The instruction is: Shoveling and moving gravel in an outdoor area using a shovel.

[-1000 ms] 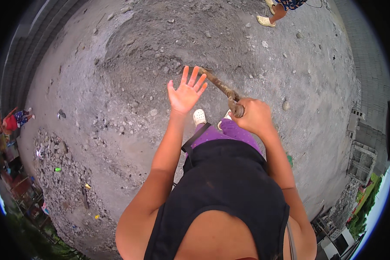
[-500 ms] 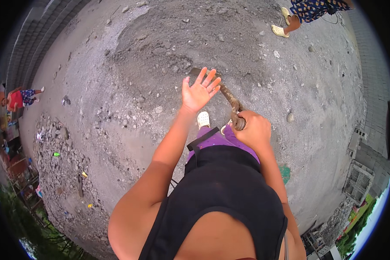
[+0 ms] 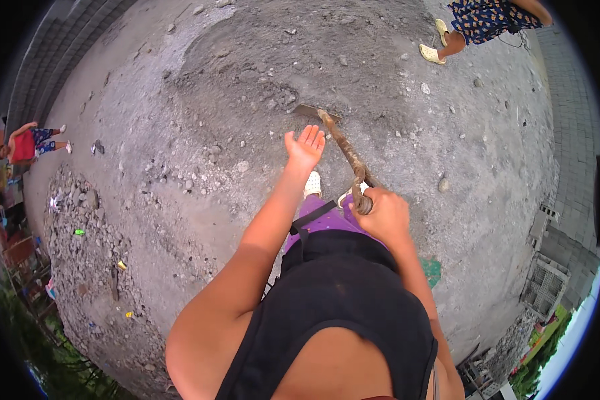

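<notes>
My right hand (image 3: 387,215) is closed round the forked top grip of a shovel (image 3: 342,144) with a worn brown wooden shaft. Its wide metal blade stands on the grey gravel ground (image 3: 247,80), a little ahead of my feet, and shows nearly edge-on. Left of the shaft, my left hand (image 3: 305,148) is held out palm up, fingers stretched and nothing in it. It is apart from the shovel. Below the hands are my pale clogs (image 3: 313,184) and purple trousers (image 3: 317,215).
At the far right stands a person (image 3: 483,20) in patterned dark clothing and yellow clogs. Another person (image 3: 24,145) in a red top is at the far left. A rubble heap (image 3: 87,240) lies left, grey block stacks (image 3: 573,127) right, and a crate (image 3: 545,285) lower right.
My left hand has dropped back toward me and away from the shovel blade, baring more of the shaft. My right hand keeps its hold, slightly lower. The person at the left has shifted posture.
</notes>
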### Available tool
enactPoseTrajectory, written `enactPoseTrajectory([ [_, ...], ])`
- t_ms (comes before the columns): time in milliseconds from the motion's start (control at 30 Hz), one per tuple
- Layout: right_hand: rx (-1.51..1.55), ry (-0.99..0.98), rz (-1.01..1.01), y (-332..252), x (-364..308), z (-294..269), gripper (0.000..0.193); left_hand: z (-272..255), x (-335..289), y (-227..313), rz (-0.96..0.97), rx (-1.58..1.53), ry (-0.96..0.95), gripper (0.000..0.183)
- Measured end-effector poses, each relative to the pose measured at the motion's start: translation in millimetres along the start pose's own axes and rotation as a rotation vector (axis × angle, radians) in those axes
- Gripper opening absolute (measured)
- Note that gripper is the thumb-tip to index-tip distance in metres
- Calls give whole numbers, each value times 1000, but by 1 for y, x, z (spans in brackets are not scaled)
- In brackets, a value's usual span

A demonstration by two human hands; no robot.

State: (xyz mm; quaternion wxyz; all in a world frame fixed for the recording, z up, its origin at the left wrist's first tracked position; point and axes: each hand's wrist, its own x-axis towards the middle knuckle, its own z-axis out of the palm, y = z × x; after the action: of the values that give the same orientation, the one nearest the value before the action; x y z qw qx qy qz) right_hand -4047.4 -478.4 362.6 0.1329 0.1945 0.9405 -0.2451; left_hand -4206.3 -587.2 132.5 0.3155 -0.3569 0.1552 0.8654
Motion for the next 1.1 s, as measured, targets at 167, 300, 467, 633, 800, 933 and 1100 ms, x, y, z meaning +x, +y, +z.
enactPoseTrajectory([
  [167,-22,-53,11,-1,-3,5,33,-30,-3,0,40,-118,321,60],
  [300,-26,-36,-18,-4,-12,14,32,-42,-20,4,23,-135,236,58],
  [467,19,-52,-51,-6,-31,20,32,12,-88,6,-188,-42,-369,62],
  [633,14,-46,-89,6,-39,30,33,30,-120,-2,-182,-29,-526,67],
  [800,51,-10,20,20,-30,8,39,21,-145,-19,0,35,-347,74],
  [933,80,111,-59,68,-9,-5,49,25,-167,-41,21,-42,-378,81],
  [1100,133,497,-395,113,9,-12,62,19,-168,-70,2,-77,-623,84],
])
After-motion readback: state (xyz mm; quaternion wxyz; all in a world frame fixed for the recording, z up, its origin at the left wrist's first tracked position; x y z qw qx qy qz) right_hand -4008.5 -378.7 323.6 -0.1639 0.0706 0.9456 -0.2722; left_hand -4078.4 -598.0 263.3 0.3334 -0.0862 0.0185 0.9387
